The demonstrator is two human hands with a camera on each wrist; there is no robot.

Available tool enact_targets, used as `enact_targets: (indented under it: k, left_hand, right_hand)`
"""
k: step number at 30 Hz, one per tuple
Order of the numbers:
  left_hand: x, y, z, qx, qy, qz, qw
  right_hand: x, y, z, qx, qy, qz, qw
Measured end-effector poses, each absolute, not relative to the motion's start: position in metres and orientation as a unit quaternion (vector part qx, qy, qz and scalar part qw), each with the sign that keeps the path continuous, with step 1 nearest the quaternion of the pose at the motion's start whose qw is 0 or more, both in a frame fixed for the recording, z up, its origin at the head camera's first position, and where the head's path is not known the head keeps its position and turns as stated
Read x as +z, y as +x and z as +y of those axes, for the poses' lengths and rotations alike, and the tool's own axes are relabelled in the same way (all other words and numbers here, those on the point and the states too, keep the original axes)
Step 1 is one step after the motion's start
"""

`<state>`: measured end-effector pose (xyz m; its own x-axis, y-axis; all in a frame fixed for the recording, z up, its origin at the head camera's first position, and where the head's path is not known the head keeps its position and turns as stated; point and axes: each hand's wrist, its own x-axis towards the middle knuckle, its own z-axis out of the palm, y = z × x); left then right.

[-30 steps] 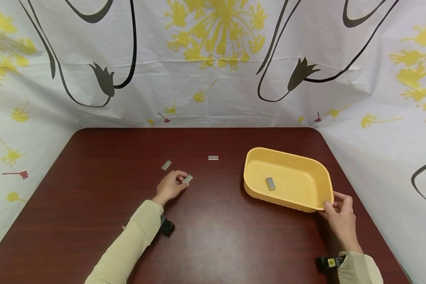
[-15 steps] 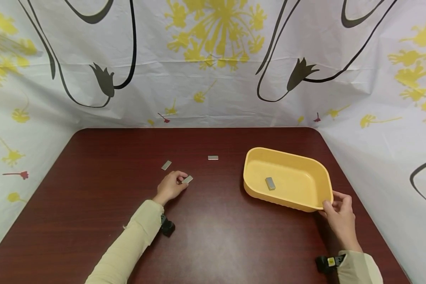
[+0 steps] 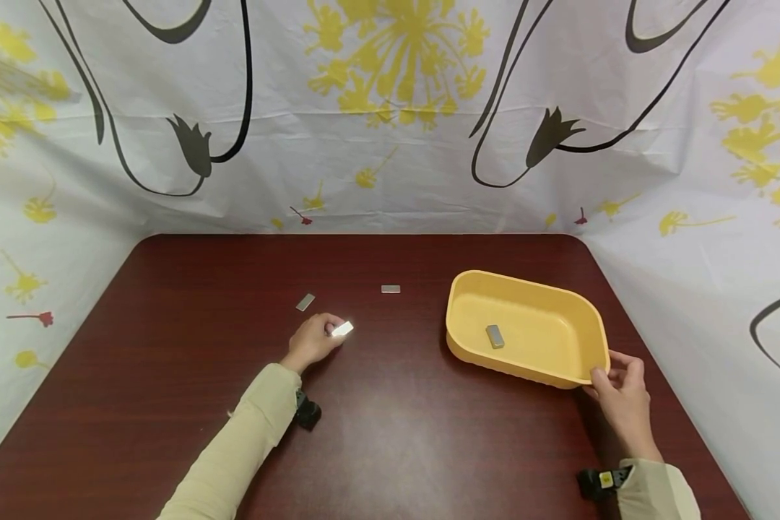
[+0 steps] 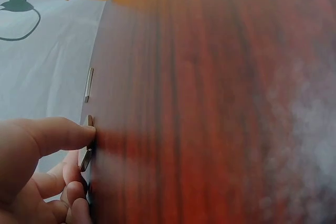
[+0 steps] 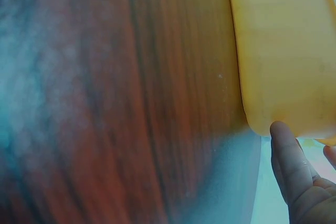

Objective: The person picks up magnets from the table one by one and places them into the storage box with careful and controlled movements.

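Observation:
In the head view, my left hand [image 3: 313,339] pinches a small flat silver block [image 3: 342,329] between thumb and fingers, close over the table. Bright light glints off its top face. The left wrist view shows the thumb [image 4: 65,134] laid across the metal edge. Over on the right, my right hand [image 3: 626,404] grips the near right corner of a yellow plastic tray [image 3: 526,367], thumb at the rim and fingers around the outside. One silver block [image 3: 495,336] lies inside the tray, left of its middle.
Two more flat silver blocks lie on the dark red wooden table [image 3: 416,448]: one block [image 3: 305,302] just beyond the left hand, another block [image 3: 391,289] farther right. A white patterned cloth [image 3: 390,173] hangs behind the table and along both sides.
The block in the left hand has tilted slightly, so its face now reflects bright light. Both hands and the tray are otherwise practically still.

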<state>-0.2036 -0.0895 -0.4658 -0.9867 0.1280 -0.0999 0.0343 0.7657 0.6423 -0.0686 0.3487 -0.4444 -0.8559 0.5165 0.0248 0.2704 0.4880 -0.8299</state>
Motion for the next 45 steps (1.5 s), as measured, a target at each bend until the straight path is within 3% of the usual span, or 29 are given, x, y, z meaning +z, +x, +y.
enact_targets:
  k: [45]
  left_hand:
    - [-0.4569,-0.2009,-0.0888,0.339,0.083,0.936,0.056]
  right_hand:
    - [-0.4464,-0.0679,0.3504,0.453,-0.221,-0.852,0.139]
